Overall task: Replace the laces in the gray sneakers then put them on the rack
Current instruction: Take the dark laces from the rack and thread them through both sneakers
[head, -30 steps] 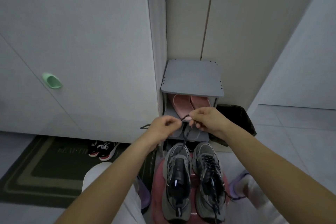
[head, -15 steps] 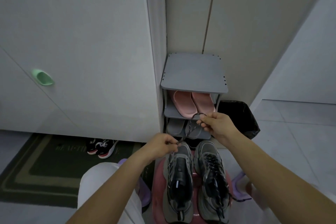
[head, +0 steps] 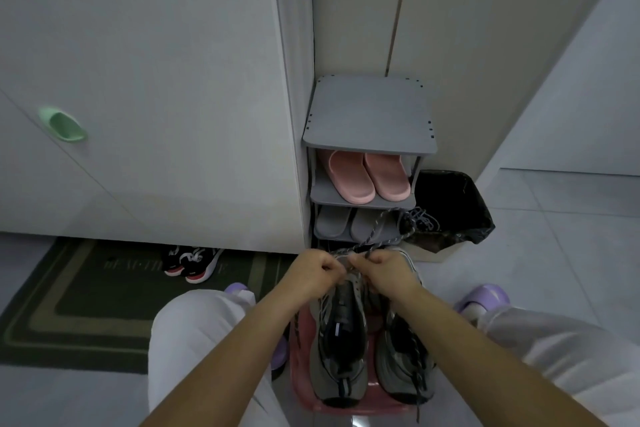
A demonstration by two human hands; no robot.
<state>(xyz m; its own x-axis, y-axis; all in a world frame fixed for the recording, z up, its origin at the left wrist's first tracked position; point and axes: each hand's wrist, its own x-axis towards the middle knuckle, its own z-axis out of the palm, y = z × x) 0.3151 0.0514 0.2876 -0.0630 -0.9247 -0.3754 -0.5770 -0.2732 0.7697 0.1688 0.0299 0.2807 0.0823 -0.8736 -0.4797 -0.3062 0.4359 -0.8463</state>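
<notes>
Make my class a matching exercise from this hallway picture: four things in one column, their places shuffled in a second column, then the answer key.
Things
1. gray sneakers
2. pink slippers
3. black sneakers
4. lace

Places
A. on the dark mat
B. pinched by the left hand and right hand
C. on the pink stool
D. on a shelf of the rack

Pairs: 1-C, 2-D, 3-A, 4-B

So the gray rack (head: 367, 114) in the corner has pink slippers (head: 367, 180) on its second shelf and gray slippers (head: 349, 225) one shelf down. The gray sneakers (head: 341, 350) sit side by side on a pink stool (head: 300, 374) on the tile floor (head: 554, 253). Off to the left, a dark green mat (head: 86, 305) carries small black-and-red shoes (head: 192, 262).
</notes>
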